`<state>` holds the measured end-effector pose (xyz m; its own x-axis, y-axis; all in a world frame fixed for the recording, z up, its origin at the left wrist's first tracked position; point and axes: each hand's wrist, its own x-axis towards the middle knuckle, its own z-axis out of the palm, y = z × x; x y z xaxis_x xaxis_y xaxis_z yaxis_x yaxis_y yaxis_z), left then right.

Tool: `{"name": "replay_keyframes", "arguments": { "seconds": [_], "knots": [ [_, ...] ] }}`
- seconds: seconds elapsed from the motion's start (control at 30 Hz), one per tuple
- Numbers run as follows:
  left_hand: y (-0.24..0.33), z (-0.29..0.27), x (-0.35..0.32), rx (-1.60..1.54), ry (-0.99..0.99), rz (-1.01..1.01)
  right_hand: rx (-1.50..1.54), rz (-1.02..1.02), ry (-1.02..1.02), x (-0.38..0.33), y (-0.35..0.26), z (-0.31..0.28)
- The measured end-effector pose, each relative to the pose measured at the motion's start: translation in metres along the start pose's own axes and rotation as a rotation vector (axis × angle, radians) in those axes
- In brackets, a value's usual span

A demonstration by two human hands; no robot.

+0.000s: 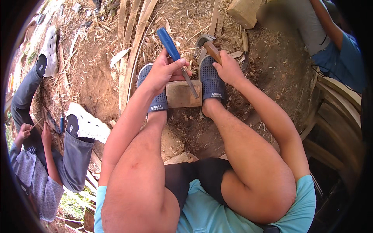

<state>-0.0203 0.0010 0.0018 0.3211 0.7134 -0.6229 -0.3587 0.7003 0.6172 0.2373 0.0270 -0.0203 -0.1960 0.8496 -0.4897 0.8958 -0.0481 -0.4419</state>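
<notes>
Between my feet a pale wooden block is held on the ground. My left hand is closed round a chisel with a blue handle. The chisel tilts, its handle pointing up and away, and its metal blade slants down over the block's top; whether the tip touches the wood I cannot tell. My right hand grips the wooden handle of a claw hammer. The hammer's metal head is just beyond my right shoe, apart from the chisel.
Wood shavings and long wooden strips lie on the dirt. A curved blade with a wooden handle rests right of the hammer. A large timber block sits farther off. One person sits at left, white shoes near me; another is at upper right.
</notes>
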Motion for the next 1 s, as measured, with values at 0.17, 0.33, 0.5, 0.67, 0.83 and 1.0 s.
{"name": "replay_keyframes", "arguments": {
  "seconds": [0.17, 0.33, 0.5, 0.67, 0.83, 1.0],
  "knots": [
    [0.008, 0.000, 0.004, 0.070, 0.023, -0.002, 0.002, -0.005, -0.003, 0.000, 0.002, -0.002],
    [0.014, 0.017, 0.007, 0.097, 0.039, -0.031, 0.049, 0.060, -0.046, -0.004, 0.006, -0.004],
    [-0.009, 0.000, -0.002, -0.108, 0.063, -0.029, 0.053, 0.014, -0.049, -0.005, -0.002, -0.011],
    [0.008, 0.010, -0.010, -0.123, 0.050, -0.023, 0.094, -0.011, -0.044, -0.009, 0.002, -0.014],
    [-0.007, -0.002, -0.008, -0.150, 0.018, -0.074, 0.094, 0.048, -0.066, -0.014, -0.005, -0.019],
    [-0.020, -0.008, -0.008, -0.095, -0.010, -0.193, 0.094, 0.055, -0.077, -0.012, -0.001, -0.015]
  ]
}}
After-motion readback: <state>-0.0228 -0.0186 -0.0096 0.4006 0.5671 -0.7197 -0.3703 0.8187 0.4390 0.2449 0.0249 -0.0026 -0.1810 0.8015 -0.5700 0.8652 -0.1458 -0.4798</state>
